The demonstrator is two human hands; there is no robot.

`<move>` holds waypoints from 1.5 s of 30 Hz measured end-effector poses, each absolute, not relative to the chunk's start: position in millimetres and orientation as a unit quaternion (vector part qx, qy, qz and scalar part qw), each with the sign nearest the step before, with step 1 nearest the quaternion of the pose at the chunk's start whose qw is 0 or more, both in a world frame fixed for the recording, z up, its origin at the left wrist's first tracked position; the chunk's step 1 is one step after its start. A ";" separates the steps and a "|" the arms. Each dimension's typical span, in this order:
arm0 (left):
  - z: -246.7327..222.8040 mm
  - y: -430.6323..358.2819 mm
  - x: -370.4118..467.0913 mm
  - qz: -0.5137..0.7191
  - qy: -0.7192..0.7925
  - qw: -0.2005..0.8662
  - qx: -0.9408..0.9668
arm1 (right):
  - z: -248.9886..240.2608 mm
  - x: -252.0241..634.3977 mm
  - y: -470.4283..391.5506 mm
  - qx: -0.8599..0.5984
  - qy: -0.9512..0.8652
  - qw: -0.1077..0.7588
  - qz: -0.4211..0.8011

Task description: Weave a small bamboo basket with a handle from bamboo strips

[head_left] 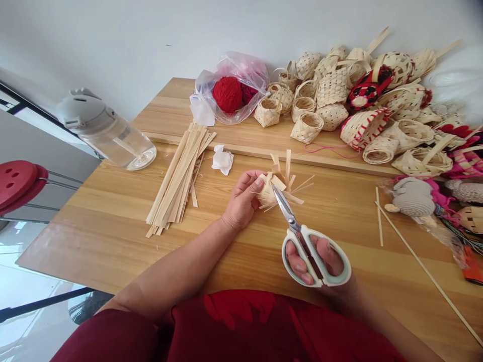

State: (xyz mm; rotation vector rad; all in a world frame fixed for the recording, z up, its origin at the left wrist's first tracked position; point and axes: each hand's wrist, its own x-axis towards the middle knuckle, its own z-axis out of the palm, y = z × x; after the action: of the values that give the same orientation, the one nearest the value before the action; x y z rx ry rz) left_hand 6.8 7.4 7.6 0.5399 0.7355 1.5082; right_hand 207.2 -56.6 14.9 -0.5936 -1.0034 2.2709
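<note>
My left hand (pixel 244 198) pinches a small woven piece (pixel 268 190) of pale flat strips, whose loose ends stick out at the top and right. My right hand (pixel 315 259) is closed round the handles of a pair of scissors (pixel 292 221) with white and grey grips. The blades look nearly closed, and their tips touch or overlap the woven piece among its strip ends. Left of my hands lies a bundle of flat pale strips (pixel 177 181). A crumpled white tissue (pixel 222 160) rests just beyond my left hand.
Many small woven baskets (pixel 332 85) crowd the back right. A plastic bag (pixel 241 65) holds red yarn (pixel 227 94). A clear bottle (pixel 113 133) stands at the left table edge, near red stools (pixel 22 183). Crocheted pieces (pixel 413 196) and a long thin strip (pixel 426 266) lie at right.
</note>
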 end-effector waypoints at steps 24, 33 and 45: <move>12.3 2.8 9.3 0.643 0.272 0.679 0.226 | 16.4 201.7 -57.8 -0.193 -0.354 0.295 0.866; 11.4 1.5 8.6 0.640 0.280 0.681 0.219 | 15.6 198.2 -58.9 -0.184 -0.295 0.307 0.886; 8.5 0.5 6.7 0.627 0.279 0.693 0.222 | 19.0 197.0 -58.5 -0.190 -0.248 0.307 0.899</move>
State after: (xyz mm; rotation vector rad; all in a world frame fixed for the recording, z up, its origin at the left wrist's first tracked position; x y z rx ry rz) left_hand 6.7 0.5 8.5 0.4965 0.6229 1.4000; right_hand 197.0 -58.5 19.0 -0.5015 -0.6569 2.3777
